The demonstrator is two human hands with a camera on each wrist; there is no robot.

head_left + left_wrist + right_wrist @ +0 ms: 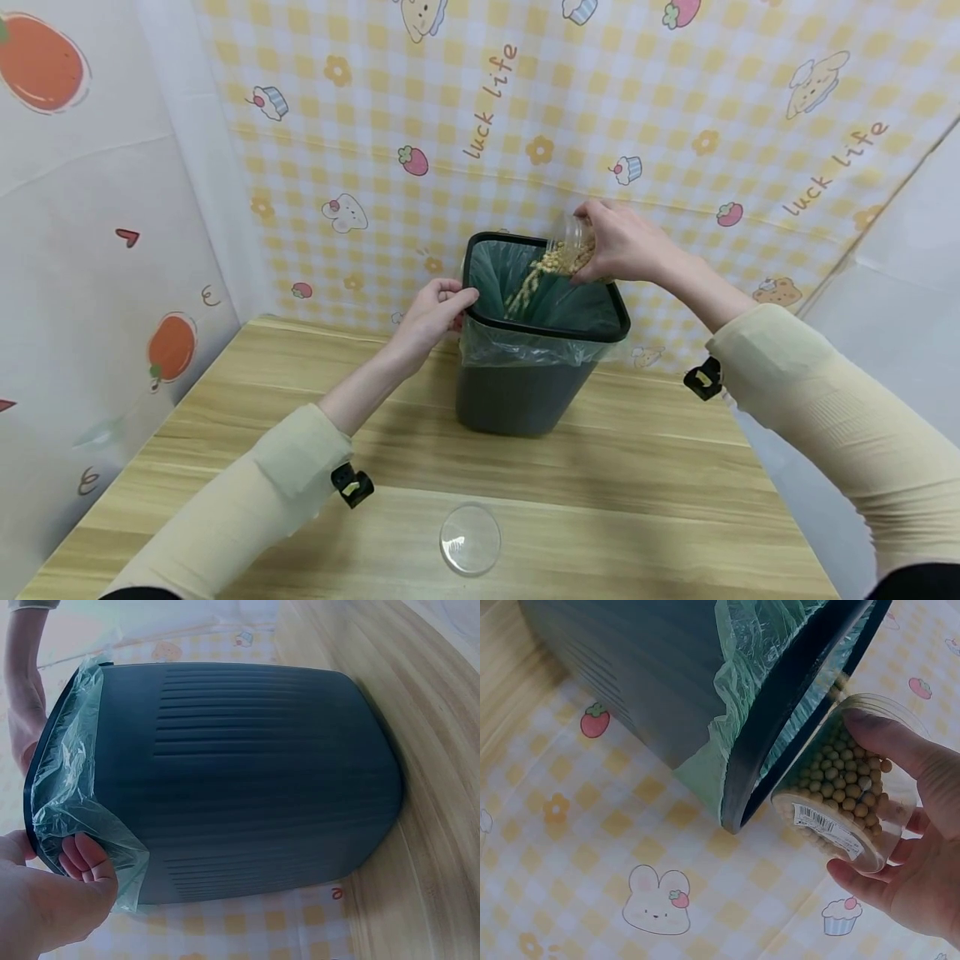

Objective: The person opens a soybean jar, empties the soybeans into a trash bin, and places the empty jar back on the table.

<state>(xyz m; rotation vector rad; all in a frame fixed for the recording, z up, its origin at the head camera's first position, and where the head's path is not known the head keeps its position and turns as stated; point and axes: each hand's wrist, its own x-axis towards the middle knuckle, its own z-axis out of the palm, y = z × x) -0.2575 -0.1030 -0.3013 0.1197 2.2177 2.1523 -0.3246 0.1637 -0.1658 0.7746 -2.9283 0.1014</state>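
A dark grey waste bin (517, 392) (255, 780) (637, 667) with a green liner bag (555, 304) (757, 645) stands on the wooden table (637, 467). My left hand (433, 312) (52, 892) grips the bin's black rim at its left side. My right hand (622, 242) (919, 847) holds a clear plastic jar (573, 242) (847, 787) tilted over the bin's far right corner. Yellow beans (536, 275) (844, 780) stream from the jar into the bin.
A clear round lid (470, 539) lies on the table near the front edge. Patterned cloth walls (525, 125) close in the back and both sides.
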